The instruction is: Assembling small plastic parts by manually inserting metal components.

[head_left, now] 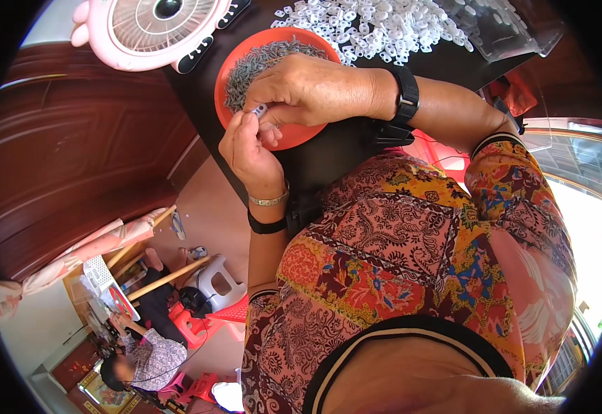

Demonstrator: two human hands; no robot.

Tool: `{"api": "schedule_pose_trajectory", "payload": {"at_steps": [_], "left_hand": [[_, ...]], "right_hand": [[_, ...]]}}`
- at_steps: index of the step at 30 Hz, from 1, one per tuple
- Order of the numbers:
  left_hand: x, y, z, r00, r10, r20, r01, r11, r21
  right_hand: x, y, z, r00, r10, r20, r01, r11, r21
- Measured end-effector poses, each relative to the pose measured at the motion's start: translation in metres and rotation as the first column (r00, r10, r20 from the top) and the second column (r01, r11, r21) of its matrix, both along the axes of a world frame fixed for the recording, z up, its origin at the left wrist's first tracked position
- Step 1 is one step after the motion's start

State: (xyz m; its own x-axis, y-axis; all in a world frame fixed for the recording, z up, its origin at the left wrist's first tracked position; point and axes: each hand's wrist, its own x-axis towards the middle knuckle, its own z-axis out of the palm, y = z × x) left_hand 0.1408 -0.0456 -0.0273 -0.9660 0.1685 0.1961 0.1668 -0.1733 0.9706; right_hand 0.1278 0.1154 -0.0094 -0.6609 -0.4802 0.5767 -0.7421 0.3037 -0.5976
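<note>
Over the orange-red basin [312, 140], my two hands meet fingertip to fingertip. A small white plastic piece [259, 110] with dark holes shows between them. My left hand [251, 153] pinches it from below and my right hand [308, 90] grips it from above, wrist bent over the basin. Whether a second small part is in my fingers is hidden. Inside the basin lies a heap of thin grey screw-like pieces [249, 72], partly covered by my right hand. Just beyond the basin, many similar white plastic pieces [390, 27] are spread in a pile.
A pink fan [166, 27] stands at the table's far left. A clear plastic bag [504, 31] with more white pieces lies at the far right. The dark table's [342, 153] edge runs close to my body. At lower left another person [150, 355] sits by a small table.
</note>
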Motion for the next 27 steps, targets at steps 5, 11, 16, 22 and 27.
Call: {"api": "schedule_pose_trajectory", "payload": {"at_steps": [5, 11, 16, 22, 27], "left_hand": [[0.0010, -0.0020, -0.0004, 1.000, -0.009, 0.007, 0.009, 1.000, 0.026], [0.0019, -0.0035, -0.0028, 1.000, -0.012, 0.009, 0.012, 0.999, 0.043], [-0.0001, -0.0061, -0.0032, 0.998, -0.045, -0.044, 0.048, 0.997, 0.069], [-0.0023, 0.0010, 0.0025, 0.997, 0.061, -0.040, -0.060, 0.997, 0.040], [-0.0001, 0.0010, 0.0044, 0.999, -0.031, -0.021, 0.034, 0.993, 0.116]], "right_hand": [[0.0006, -0.0015, 0.0007, 0.999, 0.030, 0.010, -0.030, 1.000, -0.007], [0.0015, -0.0015, -0.0003, 0.998, 0.000, -0.056, 0.001, 1.000, 0.015], [-0.0011, -0.0045, -0.0024, 0.998, 0.007, -0.063, -0.010, 0.999, -0.048], [-0.0057, -0.0031, 0.0019, 0.890, 0.198, 0.410, -0.064, 0.945, -0.320], [-0.0019, 0.0009, 0.0063, 0.988, 0.082, 0.127, -0.055, 0.978, -0.203]]}}
